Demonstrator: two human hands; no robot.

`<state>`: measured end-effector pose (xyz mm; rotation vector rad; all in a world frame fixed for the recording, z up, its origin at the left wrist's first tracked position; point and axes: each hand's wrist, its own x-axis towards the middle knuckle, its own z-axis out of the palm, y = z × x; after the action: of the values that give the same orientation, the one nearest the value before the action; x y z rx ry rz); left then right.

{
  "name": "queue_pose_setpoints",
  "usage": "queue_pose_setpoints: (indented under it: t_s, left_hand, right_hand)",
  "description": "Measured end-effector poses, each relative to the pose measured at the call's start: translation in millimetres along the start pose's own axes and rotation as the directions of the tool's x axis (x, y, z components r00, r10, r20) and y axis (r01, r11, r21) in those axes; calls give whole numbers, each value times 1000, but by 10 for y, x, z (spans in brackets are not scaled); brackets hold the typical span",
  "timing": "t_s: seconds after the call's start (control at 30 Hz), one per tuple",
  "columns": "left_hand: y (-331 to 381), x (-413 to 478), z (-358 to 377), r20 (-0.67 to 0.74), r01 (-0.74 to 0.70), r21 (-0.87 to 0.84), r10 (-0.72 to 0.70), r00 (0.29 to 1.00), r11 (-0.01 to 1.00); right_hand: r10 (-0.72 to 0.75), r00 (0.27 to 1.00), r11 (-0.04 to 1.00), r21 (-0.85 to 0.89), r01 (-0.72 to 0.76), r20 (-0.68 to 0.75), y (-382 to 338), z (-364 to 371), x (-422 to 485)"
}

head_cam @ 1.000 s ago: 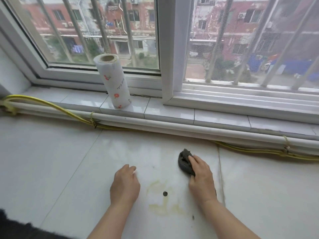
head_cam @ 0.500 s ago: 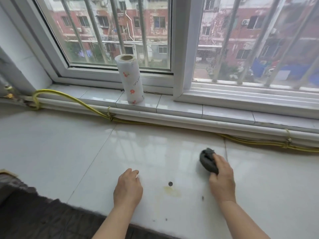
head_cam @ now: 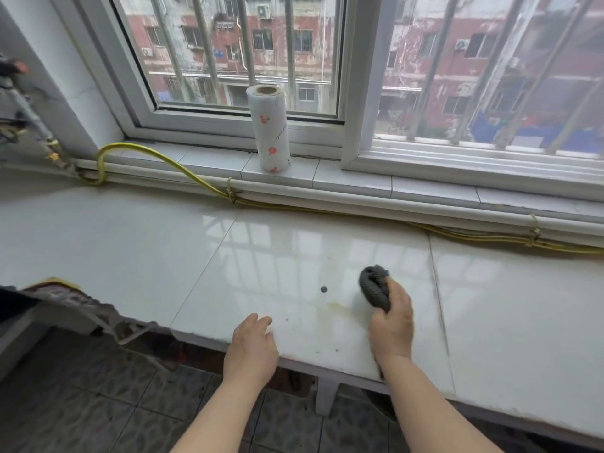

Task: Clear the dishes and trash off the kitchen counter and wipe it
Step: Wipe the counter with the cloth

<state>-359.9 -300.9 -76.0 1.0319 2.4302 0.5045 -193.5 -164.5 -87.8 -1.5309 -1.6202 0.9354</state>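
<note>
Surface [head_cam: 137, 256]: glossy white tile, seams visible
Stain [head_cam: 330, 309]: yellowish, near the front edge
Dark spot [head_cam: 324, 289]: just behind the stain
Scrubber [head_cam: 374, 289]: dark, pressed on the surface
Left hand [head_cam: 253, 346]: resting flat at the front edge

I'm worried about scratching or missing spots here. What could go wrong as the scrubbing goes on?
The right hand grips a dark scrubber; it may dull the glossy counter. The yellowish stain lies beside it, so it could be smeared or missed. The left hand rests at the counter's edge and might slip.
</note>
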Motion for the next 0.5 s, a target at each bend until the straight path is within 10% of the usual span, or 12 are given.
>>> queue_pose_setpoints:
  t_s: [0.17,0.3,0.5]
  left_hand:
    - [-56,-101,38,14,0,-3,0,1000,1000]
    - [-30,-127,71,12,13,7,-13,1000,1000]
    - [52,-159,116,-60,67,16,-66,996,998]
  right_hand:
    - [145,977,947,-265,-182,-154,395,-492,-65]
    - [22,1000,926,-378,-13,18,330,-194,-275]
    - [-123,935,988,-46,146,333,7,236,-180]
